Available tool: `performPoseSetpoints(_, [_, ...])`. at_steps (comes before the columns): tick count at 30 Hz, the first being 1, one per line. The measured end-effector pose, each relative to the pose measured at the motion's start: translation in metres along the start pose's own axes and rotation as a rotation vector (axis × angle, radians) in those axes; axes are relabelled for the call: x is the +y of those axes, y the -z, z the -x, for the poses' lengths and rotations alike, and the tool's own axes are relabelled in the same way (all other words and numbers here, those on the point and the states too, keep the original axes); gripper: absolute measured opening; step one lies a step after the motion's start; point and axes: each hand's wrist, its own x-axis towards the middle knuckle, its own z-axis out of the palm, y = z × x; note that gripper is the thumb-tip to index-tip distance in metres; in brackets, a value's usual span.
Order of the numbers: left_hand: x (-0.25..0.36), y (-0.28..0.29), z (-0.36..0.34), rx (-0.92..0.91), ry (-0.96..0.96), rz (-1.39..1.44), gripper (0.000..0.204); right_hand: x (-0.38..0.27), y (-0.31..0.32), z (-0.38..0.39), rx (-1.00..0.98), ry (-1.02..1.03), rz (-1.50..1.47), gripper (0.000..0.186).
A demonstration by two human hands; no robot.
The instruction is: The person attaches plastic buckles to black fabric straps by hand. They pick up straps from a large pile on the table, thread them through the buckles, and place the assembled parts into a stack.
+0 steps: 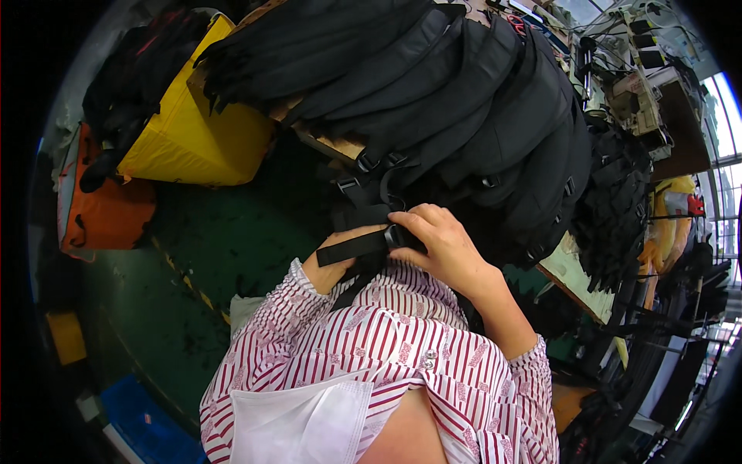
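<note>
Low in front of me, over my lap, my left hand (325, 267) grips a black webbing strap (348, 247) whose loose end lies across its back; most of its fingers are hidden behind the strap. My right hand (440, 240) is closed around a black plastic buckle (393, 237) on that strap, thumb and forefinger at its sides. Just beyond my hands, more black straps and buckles (348, 184) dangle from a large heap of padded black straps (495, 131) on a wooden surface.
A yellow bag (193, 131) and an orange bag (108, 216) with black material stand at the left. A blue crate (143, 417) is at the lower left. A pale board edge (580, 286), more black straps (618, 193) and cluttered equipment (641, 108) fill the right.
</note>
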Motion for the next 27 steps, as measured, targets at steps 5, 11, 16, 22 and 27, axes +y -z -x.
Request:
performPoseSetpoints(5, [0.001, -0.002, -0.003, 0.009, 0.034, 0.046, 0.022, 0.000, -0.002, 0.001, 0.051, -0.066, -0.042, 0.045])
performPoseSetpoints(11, [0.018, 0.016, 0.003, 0.236, 0.011, 0.169, 0.020, -0.003, 0.034, 0.003, 0.237, -0.181, -0.213, 0.039])
performPoseSetpoints(16, [0.044, 0.025, 0.019, 0.340, -0.277, -0.057, 0.016, -0.005, 0.062, 0.007, 0.295, -0.325, -0.143, 0.038])
performPoseSetpoints(22, [0.084, 0.031, 0.034, 0.334, -0.389, 0.166, 0.012, -0.002, 0.061, -0.007, 0.238, -0.173, 0.134, 0.038])
performPoseSetpoints(27, [0.113, 0.054, 0.064, 0.294, -0.631, 0.370, 0.014, -0.004, 0.086, -0.017, 0.511, -0.180, 0.117, 0.037])
